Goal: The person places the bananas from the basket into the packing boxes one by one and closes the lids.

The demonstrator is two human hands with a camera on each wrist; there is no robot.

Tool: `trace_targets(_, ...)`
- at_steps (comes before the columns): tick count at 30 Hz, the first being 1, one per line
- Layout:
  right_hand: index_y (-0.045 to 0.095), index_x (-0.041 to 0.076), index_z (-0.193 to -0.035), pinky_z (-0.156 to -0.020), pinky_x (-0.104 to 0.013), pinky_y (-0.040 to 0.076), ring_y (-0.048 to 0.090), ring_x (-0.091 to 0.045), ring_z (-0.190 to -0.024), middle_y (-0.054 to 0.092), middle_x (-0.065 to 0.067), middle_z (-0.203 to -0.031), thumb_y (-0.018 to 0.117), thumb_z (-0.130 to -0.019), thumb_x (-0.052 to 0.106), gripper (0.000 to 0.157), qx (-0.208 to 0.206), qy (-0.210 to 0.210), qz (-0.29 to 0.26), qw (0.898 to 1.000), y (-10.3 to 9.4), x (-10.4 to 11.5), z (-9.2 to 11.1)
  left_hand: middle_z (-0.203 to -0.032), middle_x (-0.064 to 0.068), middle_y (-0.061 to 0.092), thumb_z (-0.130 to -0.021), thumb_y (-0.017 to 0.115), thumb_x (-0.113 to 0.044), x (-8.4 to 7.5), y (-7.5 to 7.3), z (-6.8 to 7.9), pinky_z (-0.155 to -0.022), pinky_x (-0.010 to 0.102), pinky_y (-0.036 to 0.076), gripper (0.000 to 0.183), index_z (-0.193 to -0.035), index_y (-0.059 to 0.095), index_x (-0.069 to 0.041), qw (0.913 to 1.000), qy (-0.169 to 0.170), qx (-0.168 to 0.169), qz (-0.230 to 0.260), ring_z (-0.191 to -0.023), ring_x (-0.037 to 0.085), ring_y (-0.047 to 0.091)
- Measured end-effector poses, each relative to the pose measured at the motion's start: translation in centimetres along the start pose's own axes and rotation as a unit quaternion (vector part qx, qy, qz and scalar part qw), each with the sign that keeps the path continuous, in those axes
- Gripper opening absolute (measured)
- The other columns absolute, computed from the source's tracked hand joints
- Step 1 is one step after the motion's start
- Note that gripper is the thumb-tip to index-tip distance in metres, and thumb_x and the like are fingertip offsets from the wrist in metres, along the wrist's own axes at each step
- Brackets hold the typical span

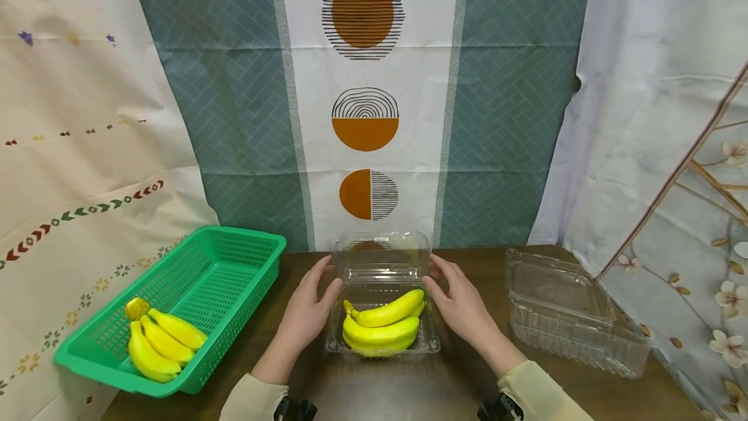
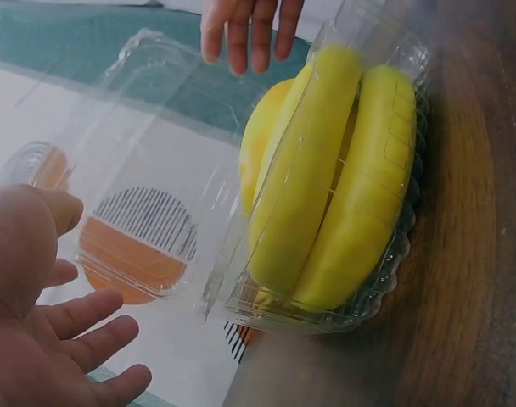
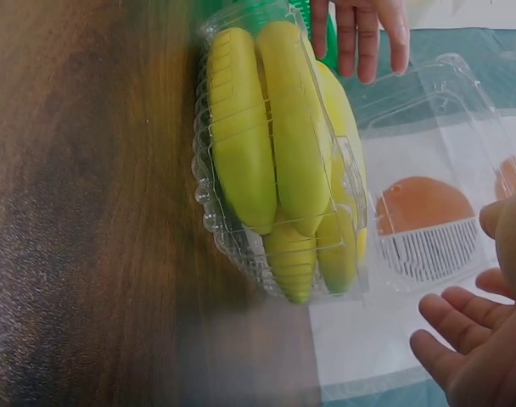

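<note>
A clear plastic clamshell box (image 1: 333, 338) stands on the table with its lid (image 1: 382, 257) raised at the back. Inside lies a bunch of yellow bananas (image 1: 382, 333), seen close through the box wall in both wrist views. My left hand (image 1: 310, 304) is at the left side of the box, fingers spread beside the raised lid. On the opposite side, my right hand (image 1: 461, 304) mirrors it, fingertips near the lid's right edge. Both wrist views show the left hand (image 2: 46, 314) and right hand (image 3: 487, 314) with loosely extended fingers and nothing held.
To the left, a green plastic basket (image 1: 234, 330) holds another bunch of bananas (image 1: 160, 343) at its near end. More clear clamshell packaging (image 1: 573, 317) stands at the right of the brown table (image 1: 374, 395). Patterned cloth (image 1: 502, 115) hangs behind and along both sides.
</note>
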State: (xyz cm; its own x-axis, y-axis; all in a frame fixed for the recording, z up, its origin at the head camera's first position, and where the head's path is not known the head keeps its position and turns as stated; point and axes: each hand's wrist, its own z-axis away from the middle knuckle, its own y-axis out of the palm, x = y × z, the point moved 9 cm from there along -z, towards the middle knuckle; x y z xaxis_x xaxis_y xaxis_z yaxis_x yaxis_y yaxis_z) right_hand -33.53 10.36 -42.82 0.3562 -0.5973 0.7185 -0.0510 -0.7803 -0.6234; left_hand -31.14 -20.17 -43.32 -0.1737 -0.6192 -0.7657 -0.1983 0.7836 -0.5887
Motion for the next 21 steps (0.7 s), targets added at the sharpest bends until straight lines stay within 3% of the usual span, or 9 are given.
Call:
trace_targets(9,0.046,0.011,-0.167,-0.118,-0.063,0.044,0.057,-0.037,-0.144,0.059,-0.013,-0.156,0.065,-0.113,0.04,0.063,0.015,0.018,-0.014,1.0,0.0,-0.4,0.9,-0.159,0.014,0.059,-0.114,0.065,-0.039,0.1,-0.3,0.8,-0.118,0.067,0.043,0.063,-0.168,0.044,-0.015,0.9999,0.01,0.005,0.012,-0.149,0.041,0.053)
trace_targets(16,0.045,0.012,-0.168,-0.119,-0.065,0.043,0.055,-0.039,-0.148,0.053,-0.014,-0.165,0.056,-0.117,0.044,0.062,0.023,0.017,-0.03,0.999,0.0,-0.7,1.4,-0.154,0.013,0.064,-0.118,0.052,-0.046,0.3,-0.6,1.1,-0.115,0.063,0.048,0.054,-0.162,0.051,-0.015,0.9995,0.011,0.003,0.029,-0.142,0.038,0.061)
trace_targets(21,0.044,0.013,-0.169,-0.121,-0.064,0.041,0.049,-0.039,-0.153,0.048,-0.012,-0.17,0.049,-0.117,0.053,0.065,0.038,0.027,-0.051,0.998,0.2,-0.8,1.5,-0.152,0.012,0.066,-0.12,0.046,-0.043,0.2,-1.1,1.1,-0.114,0.065,0.048,0.047,-0.157,0.056,-0.015,0.9992,0.021,-0.006,0.034,-0.141,0.039,0.062)
